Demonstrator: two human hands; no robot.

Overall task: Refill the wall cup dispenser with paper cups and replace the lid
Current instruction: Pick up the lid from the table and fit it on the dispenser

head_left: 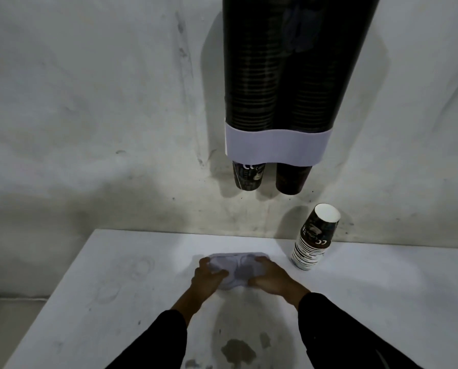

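Note:
The wall cup dispenser (pixel 289 75) hangs at the top centre, a dark twin tube with a white collar at its base. Stacked cups fill both tubes, and one dark cup pokes out below each. On the white table (pixel 102 288) lies the white dispenser lid (pixel 238 267). My left hand (pixel 208 275) grips its left end and my right hand (pixel 271 278) grips its right end. A short stack of upside-down paper cups (pixel 314 238) stands on the table to the right of the lid, leaning a little.
The grey wall (pixel 89 102) rises directly behind the table. A brown stain (pixel 238 351) marks the table's near side between my black sleeves. The table's left edge runs diagonally, with the floor beyond it.

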